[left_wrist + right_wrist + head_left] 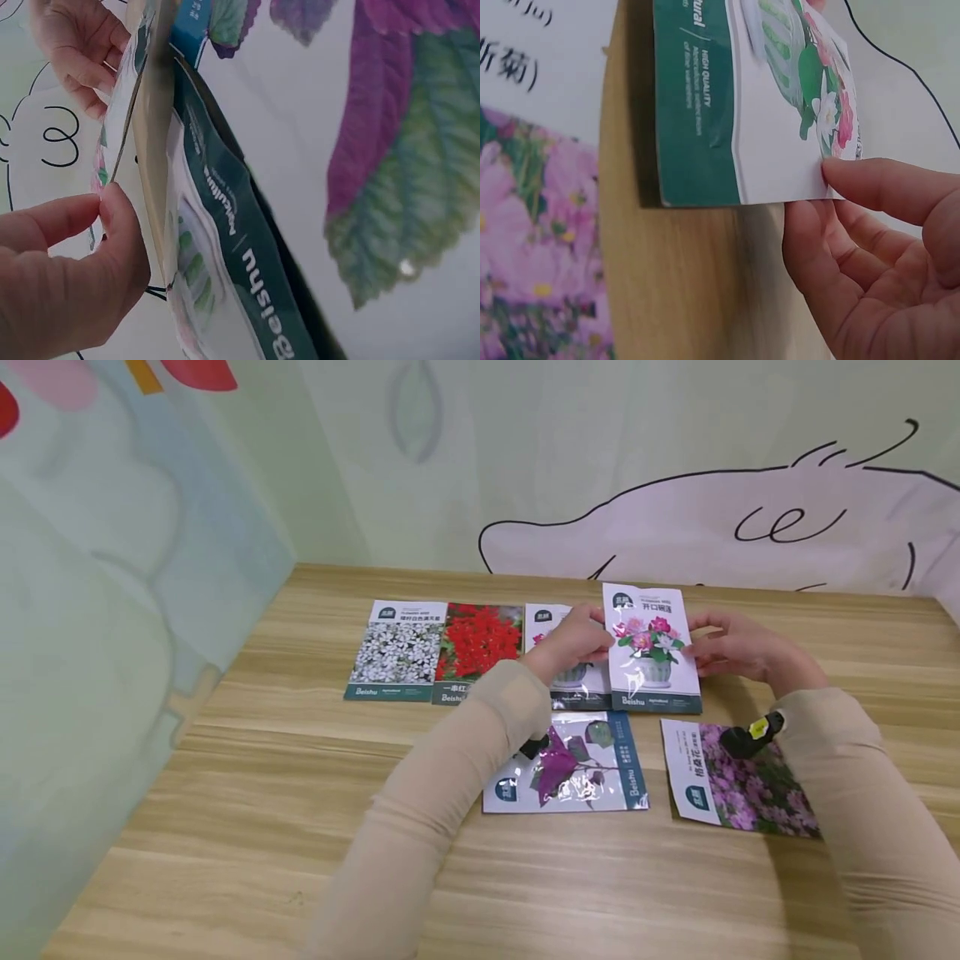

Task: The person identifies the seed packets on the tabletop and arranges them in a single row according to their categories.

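Note:
A white seed packet [651, 652] picturing pink flowers in a pot is held between both hands. My left hand [573, 642] pinches its left edge between thumb and index finger, plain in the left wrist view. At its right edge my right hand [738, 647] pinches with the thumb on the front and fingers behind, as the right wrist view [877, 255] confirms. A similar packet [581, 687] with a potted flower lies just left of it, partly covered by the left hand. The held packet's lower edge appears raised above the wooden table [285, 827].
Left in the row lie a red-flower packet [482, 639] and a white-flower packet [397, 652]. Nearer are a purple-leaf packet [566, 768], partly behind the left sleeve, and a pink-flower packet [750, 785] under the right forearm. A painted wall [450, 468] stands behind the table.

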`<state>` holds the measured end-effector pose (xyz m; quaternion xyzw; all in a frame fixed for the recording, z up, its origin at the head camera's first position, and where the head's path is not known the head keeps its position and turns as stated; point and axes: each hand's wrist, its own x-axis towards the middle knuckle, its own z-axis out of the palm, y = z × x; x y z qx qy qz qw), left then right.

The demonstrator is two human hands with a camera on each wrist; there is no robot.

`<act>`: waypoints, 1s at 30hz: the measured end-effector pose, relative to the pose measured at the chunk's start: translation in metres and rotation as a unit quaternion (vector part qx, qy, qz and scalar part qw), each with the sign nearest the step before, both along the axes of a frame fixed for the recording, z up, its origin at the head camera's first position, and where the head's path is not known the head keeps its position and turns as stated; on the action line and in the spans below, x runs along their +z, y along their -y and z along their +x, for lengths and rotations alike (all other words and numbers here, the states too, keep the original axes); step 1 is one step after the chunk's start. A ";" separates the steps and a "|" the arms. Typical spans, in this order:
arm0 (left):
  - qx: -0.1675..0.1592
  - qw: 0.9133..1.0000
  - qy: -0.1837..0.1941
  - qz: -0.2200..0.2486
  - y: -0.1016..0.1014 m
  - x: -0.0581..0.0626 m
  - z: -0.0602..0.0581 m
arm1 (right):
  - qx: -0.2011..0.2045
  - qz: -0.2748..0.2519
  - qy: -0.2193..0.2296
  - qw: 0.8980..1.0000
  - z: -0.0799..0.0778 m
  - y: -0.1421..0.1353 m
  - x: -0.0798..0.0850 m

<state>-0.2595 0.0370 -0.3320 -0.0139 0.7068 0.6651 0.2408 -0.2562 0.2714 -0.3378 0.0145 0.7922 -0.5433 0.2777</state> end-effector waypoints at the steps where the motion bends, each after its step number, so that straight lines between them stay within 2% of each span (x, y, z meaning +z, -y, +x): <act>1: -0.003 1.000 -0.005 -0.004 -0.001 -0.001 0.000 | -0.001 0.005 0.001 1.000 0.000 0.000 -0.001; 5: -0.018 0.998 -0.039 -0.039 -0.002 -0.004 0.001 | 0.000 0.027 0.003 1.000 0.000 0.000 -0.002; 9: -0.035 0.993 -0.073 -0.085 -0.002 -0.005 0.002 | 0.000 0.046 0.002 0.999 0.000 0.000 -0.003; 15: -0.039 0.987 -0.103 -0.118 -0.004 -0.005 0.002 | -0.006 0.051 0.005 0.999 -0.003 0.000 -0.004; 23: -0.050 0.976 -0.121 -0.177 -0.004 -0.004 0.000 | 0.003 0.084 -0.003 0.996 -0.005 0.003 -0.004; 30: -0.052 0.973 -0.107 -0.197 -0.004 -0.002 -0.003 | 0.005 0.106 -0.017 0.994 -0.006 0.004 -0.005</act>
